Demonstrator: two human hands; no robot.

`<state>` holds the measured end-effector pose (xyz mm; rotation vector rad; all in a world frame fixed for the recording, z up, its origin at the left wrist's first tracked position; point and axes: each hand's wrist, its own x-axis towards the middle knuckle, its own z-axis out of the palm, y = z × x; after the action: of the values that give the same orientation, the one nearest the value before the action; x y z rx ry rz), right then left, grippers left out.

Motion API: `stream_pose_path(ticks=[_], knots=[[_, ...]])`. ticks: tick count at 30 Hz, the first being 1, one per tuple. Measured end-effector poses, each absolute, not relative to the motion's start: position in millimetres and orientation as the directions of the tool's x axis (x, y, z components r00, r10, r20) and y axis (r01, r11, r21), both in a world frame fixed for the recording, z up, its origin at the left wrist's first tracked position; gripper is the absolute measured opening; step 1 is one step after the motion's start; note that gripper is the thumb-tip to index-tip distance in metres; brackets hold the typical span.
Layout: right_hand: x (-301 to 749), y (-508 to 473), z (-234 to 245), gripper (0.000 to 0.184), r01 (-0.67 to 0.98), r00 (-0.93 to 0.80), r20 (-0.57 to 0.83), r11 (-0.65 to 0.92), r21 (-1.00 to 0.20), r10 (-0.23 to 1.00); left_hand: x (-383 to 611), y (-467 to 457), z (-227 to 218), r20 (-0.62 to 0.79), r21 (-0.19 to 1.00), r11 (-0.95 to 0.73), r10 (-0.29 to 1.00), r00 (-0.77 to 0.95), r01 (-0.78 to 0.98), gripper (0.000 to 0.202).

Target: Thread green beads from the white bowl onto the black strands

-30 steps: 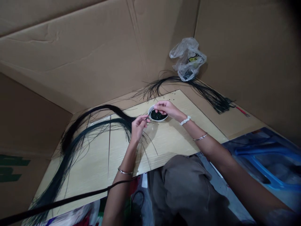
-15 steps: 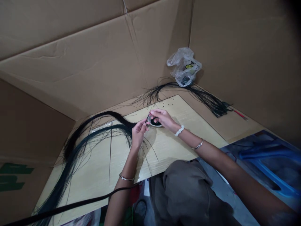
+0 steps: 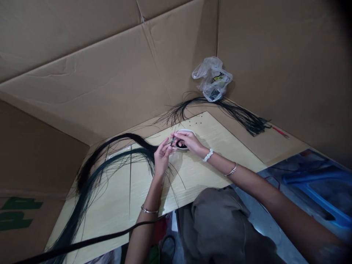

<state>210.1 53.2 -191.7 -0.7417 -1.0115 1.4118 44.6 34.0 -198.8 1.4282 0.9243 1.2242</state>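
Observation:
My left hand point(image 3: 162, 158) is closed, its fingertips pinching a thin dark strand point(image 3: 172, 140). My right hand point(image 3: 190, 141) meets it there, thumb and finger closed on the upper part of the same strand; any small piece between the fingertips is too tiny to make out. Just behind and under my right hand stands a small white bowl point(image 3: 189, 130) with black contents, partly covered by the fingers. A black bundle of long fibres point(image 3: 128, 135) and a dark green bundle point(image 3: 114, 154) curve across the board, their ends reaching my left hand.
The pale board point(image 3: 220, 150) has several tiny black dots near its far corner. Beyond it lie another bundle of dark strands point(image 3: 242, 117), a thin red-handled tool point(image 3: 279, 131) and a clear plastic bag point(image 3: 214, 79). Cardboard walls point(image 3: 96, 80) enclose the back. A black strap point(image 3: 104, 237) crosses low in front.
My right hand has shifted slightly down and left along the strand, baring more of the bowl's rim. My left fingers have opened out a little. The view has tilted slightly.

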Motion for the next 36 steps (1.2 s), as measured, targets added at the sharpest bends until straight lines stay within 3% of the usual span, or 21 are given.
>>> stream_pose_path(ticks=[7,15,25,36], knots=[[210.5,51.3,-188.5,0.033,-0.457,-0.081,0.139,0.087,-0.885,0.987,40.7,36.9,-203.3,0.204,0.979,-0.205,0.952,0.229,-0.022,0.072],[211.1,54.1,-189.2,0.036,-0.499,-0.064,0.095,0.051,-0.865,0.993,36.2,40.2,-204.2,0.231,0.970,-0.243,0.935,0.270,0.014,0.066],[210.5,52.5,-186.1,0.040,-0.536,-0.130,0.131,0.041,-0.843,0.983,35.5,42.1,-206.3,0.241,0.967,-0.254,0.926,0.291,0.008,0.062],[210.9,50.6,-186.5,0.033,-0.492,-0.239,0.164,0.026,-0.870,0.957,39.9,35.7,-202.1,0.283,0.956,-0.294,0.922,0.265,0.004,0.059]])
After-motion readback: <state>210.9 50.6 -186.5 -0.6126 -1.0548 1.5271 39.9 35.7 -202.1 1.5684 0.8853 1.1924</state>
